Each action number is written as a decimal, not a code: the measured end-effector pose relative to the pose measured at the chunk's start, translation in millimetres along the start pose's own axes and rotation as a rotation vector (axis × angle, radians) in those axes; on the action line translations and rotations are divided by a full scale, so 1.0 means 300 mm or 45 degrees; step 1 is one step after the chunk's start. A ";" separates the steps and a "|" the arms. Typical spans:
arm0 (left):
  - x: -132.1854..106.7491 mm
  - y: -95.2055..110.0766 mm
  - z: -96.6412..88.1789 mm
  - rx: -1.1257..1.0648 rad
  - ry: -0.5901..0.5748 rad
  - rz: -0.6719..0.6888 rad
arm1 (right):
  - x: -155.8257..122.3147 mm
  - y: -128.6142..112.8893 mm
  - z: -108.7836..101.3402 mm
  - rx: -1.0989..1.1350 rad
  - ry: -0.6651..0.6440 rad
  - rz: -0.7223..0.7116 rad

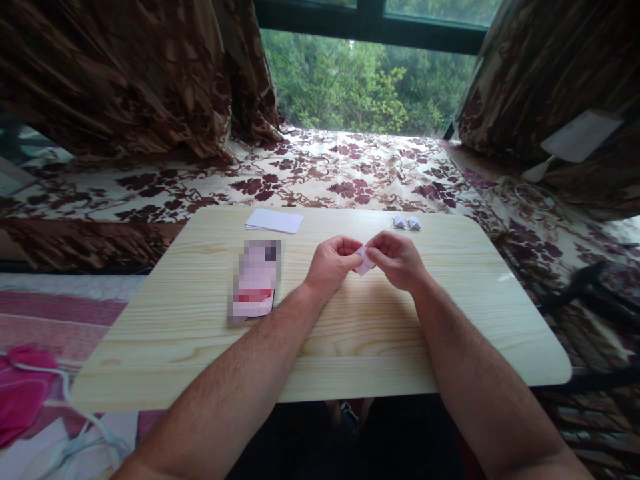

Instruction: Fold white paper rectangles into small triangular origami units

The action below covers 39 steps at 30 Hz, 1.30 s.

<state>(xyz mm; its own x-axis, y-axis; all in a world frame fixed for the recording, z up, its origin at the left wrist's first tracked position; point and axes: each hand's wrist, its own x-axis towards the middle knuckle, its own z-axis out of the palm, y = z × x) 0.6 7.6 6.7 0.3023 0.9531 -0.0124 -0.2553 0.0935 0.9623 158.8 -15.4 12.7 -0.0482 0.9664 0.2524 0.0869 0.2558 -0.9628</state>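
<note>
A small piece of folded white paper (365,265) is held just above the table, pinched from both sides. My left hand (334,262) grips its left edge between thumb and fingers. On the other side my right hand (397,257) has its thumb and forefinger closed on the upper right part. The fingertips of both hands nearly meet and cover some of the paper. Beyond my right hand stand two small folded paper pieces (406,223), side by side near the table's far edge. A stack of white paper strips (275,221) lies at the far left.
A pale wood-grain table (370,347) with rounded corners lies in front of me. On its left is a blurred-out pink phone-like object (256,280). Behind it runs a flower-patterned covered ledge (350,167) below a window, with a white lamp (580,137) at right.
</note>
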 end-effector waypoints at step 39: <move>-0.015 -0.007 0.012 0.125 0.115 0.135 | 0.002 -0.014 0.040 0.023 0.238 0.015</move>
<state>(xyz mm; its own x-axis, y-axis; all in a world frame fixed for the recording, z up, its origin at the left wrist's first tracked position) 3.2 2.1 5.7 0.1936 0.9785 0.0707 -0.1889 -0.0335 0.9814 146.5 -16.2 15.6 0.1386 0.9575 0.2530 0.0683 0.2456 -0.9670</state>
